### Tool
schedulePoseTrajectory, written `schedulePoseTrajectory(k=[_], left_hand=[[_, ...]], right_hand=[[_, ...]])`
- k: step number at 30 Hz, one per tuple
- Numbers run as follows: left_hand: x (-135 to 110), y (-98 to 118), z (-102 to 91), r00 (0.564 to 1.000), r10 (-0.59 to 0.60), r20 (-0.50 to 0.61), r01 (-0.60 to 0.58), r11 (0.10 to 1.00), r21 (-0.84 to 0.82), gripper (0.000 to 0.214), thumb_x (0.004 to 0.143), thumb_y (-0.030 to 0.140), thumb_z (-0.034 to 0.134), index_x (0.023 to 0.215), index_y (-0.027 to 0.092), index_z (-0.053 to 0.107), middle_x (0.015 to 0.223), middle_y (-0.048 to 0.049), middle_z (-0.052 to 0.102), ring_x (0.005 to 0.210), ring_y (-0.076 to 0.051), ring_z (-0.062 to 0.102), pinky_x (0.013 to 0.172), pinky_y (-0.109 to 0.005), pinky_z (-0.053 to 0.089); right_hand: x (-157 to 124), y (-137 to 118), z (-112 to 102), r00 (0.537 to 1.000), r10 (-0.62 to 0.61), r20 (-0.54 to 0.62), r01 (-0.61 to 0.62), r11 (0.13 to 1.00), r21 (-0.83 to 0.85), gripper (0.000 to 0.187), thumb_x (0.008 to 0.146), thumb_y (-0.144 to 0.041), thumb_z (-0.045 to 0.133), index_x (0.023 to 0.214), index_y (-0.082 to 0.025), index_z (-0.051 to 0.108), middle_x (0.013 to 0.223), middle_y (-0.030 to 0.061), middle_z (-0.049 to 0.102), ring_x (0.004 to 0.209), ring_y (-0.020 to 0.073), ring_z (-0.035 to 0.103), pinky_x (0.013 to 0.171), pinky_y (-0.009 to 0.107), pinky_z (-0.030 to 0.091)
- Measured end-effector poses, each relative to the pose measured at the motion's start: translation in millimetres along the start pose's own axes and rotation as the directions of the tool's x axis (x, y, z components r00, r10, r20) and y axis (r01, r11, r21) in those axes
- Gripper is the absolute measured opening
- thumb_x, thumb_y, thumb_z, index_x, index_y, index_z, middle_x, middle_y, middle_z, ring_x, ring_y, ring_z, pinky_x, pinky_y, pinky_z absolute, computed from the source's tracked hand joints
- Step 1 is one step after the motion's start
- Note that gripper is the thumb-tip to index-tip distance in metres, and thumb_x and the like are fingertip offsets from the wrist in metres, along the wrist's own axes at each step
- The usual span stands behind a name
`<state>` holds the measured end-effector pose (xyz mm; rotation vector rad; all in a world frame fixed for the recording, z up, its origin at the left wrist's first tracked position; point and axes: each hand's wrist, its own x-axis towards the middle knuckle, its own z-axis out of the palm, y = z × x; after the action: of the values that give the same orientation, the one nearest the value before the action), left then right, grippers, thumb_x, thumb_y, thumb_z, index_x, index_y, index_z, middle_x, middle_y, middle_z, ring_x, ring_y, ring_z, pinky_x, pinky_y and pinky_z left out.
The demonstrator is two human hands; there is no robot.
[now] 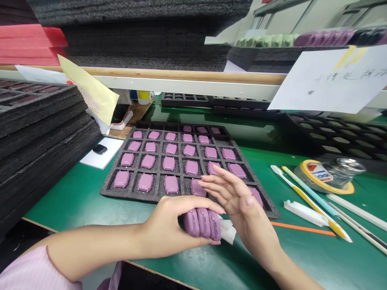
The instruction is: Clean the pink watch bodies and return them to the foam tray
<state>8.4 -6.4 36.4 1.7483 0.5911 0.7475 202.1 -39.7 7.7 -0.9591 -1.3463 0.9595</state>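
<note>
Three purple watch cases (203, 224) stand side by side in the grip of my left hand (169, 219), thumb above and fingers below. My right hand (242, 201) is just to their right, fingers stretched out over the front right of a black foam tray (154, 196). Purple watch cases like those I hold, such as one at the front (171, 184), lie one to a compartment in this tray. Some of the right-hand compartments are partly hidden by my right hand. A crumpled white tissue (228, 231) shows between my hands; whether either touches it I cannot tell.
Right of the tray lie a toothbrush (317, 205), a light blue stick (305, 187), an orange strip (302, 228) and a glass jar (347, 167) beside a tape roll (302, 171). Stacked black foam trays (45, 141) rise at left. A shelf edge (181, 83) crosses above.
</note>
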Motion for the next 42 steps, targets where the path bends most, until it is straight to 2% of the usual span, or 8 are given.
schedulePoseTrajectory(k=[8,16,20,23,28,32,35,42], left_hand=[[1.0,-0.1,0.5,0.991,0.132,0.014,-0.133,0.989,0.066,0.039,0.079,0.014,0.081,0.116,0.022,0.073,0.122,-0.0033,0.076,0.121,-0.021,0.068,0.108,-0.029,0.048],[3.3,-10.3,4.0,0.952,0.305,0.022,-0.306,0.95,0.068,0.027,0.087,0.024,0.074,0.114,0.022,0.074,0.115,-0.0068,0.077,0.112,-0.023,0.071,0.103,-0.034,0.052],[0.9,-14.7,2.5,0.976,0.212,0.045,-0.216,0.971,0.103,0.038,0.089,0.029,0.072,0.127,0.027,0.069,0.135,-0.011,0.062,0.133,-0.027,0.056,0.113,-0.039,0.047],[-1.7,-15.4,3.0,0.994,0.11,0.011,-0.111,0.987,0.119,0.092,0.073,0.029,0.086,0.153,0.029,0.04,0.154,-0.0143,0.042,0.147,-0.034,0.038,0.122,-0.051,0.035],[-3.7,-11.3,6.4,0.989,-0.144,0.041,0.149,0.976,-0.161,0.148,0.047,0.033,0.101,0.161,0.031,0.008,0.165,-0.0197,0.026,0.151,-0.041,0.03,0.123,-0.06,0.026],[2.8,-8.5,9.2,0.942,-0.322,0.098,0.33,0.821,-0.466,0.096,0.06,0.052,0.093,0.138,0.018,0.049,0.122,-0.0156,0.067,0.107,-0.028,0.068,0.101,-0.046,0.051],[8.4,-8.8,10.6,0.9,-0.396,0.183,0.424,0.691,-0.585,0.059,0.071,0.059,0.084,0.103,0.014,0.066,0.078,-0.0041,0.069,0.075,-0.016,0.068,0.078,-0.031,0.055],[12.1,-8.1,7.4,0.867,-0.449,0.214,0.453,0.534,-0.713,0.061,0.073,0.067,0.078,0.101,0.014,0.065,0.093,-0.011,0.075,0.065,-0.016,0.071,0.06,-0.025,0.059]], right_hand=[[-7.7,4.7,1.8,0.925,0.296,0.238,-0.319,0.945,0.065,0.072,0.095,-0.075,0.036,0.151,-0.03,0.043,0.121,0.0111,0.074,0.111,0.0285,0.073,0.095,0.046,0.06],[-15.7,-7.9,18.3,0.929,0.338,0.153,-0.348,0.936,0.046,0.1,0.067,-0.055,0.089,0.151,-0.028,0.042,0.132,0.0123,0.068,0.12,0.0306,0.068,0.102,0.044,0.057],[-14.5,-10.9,23.1,0.969,0.23,0.088,-0.23,0.973,-0.008,0.1,0.071,-0.031,0.089,0.155,-0.031,0.036,0.116,0.0072,0.076,0.109,0.026,0.074,0.095,0.038,0.062],[-13.5,-11.1,19.6,0.999,0.026,0.048,-0.016,0.98,-0.199,0.104,0.073,-0.026,0.087,0.159,-0.033,0.028,0.107,0.0047,0.078,0.104,0.0258,0.076,0.097,0.04,0.062],[-10.8,-12.5,12.2,0.972,-0.218,0.085,0.232,0.853,-0.467,0.097,0.08,-0.026,0.082,0.16,-0.033,0.028,0.146,0.0124,0.06,0.118,0.0291,0.07,0.1,0.041,0.06],[-7.7,-10.2,14.0,0.897,-0.328,0.297,0.44,0.736,-0.514,0.085,0.093,-0.02,0.066,0.163,-0.027,0.018,0.132,0.0109,0.07,0.126,0.0263,0.065,0.109,0.047,0.054],[-5.4,-9.0,14.0,0.883,-0.315,0.349,0.466,0.681,-0.565,0.08,0.094,-0.019,0.064,0.162,-0.026,0.022,0.139,0.013,0.065,0.127,0.0259,0.064,0.113,0.051,0.049],[3.9,-25.6,-2.8,0.954,-0.227,0.197,0.295,0.834,-0.466,0.028,0.08,-0.027,0.083,0.102,-0.026,0.066,0.115,0.0063,0.073,0.11,0.0222,0.072,0.093,0.032,0.061]])
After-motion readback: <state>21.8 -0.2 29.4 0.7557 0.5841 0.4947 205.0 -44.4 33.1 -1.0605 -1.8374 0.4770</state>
